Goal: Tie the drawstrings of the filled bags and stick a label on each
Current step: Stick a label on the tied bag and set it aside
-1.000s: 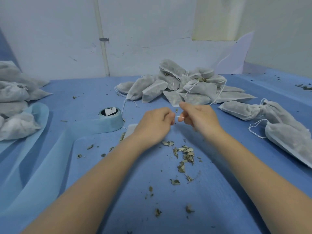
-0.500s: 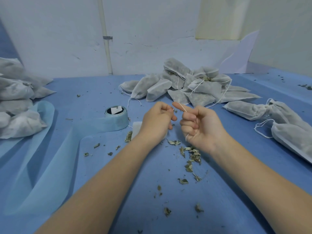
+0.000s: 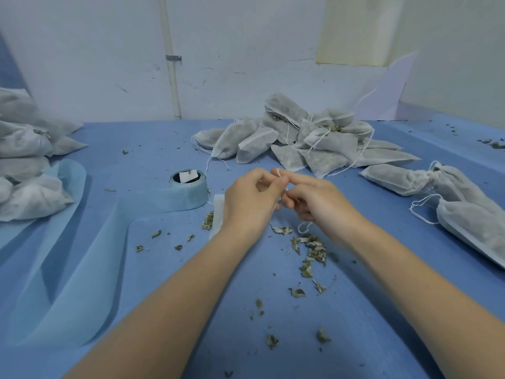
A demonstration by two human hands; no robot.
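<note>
Centrally, two hands meet above the blue table (image 3: 153, 149): the left hand (image 3: 250, 203) and right hand (image 3: 318, 199) both curl their fingers around one thin white drawstring (image 3: 279, 175), looping upward toward twelve o'clock between the fingertips. One white bag (image 3: 217, 214) lies mostly hidden under the left wrist, its long axis unclear. Roughly ten filled bags form a heap (image 3: 300, 140) at one o'clock, two more bags (image 3: 442, 195) at three, another stack (image 3: 27, 154) at nine, with one tape roll (image 3: 188, 191) at eleven.

Two bare forearms, no sleeves
</note>
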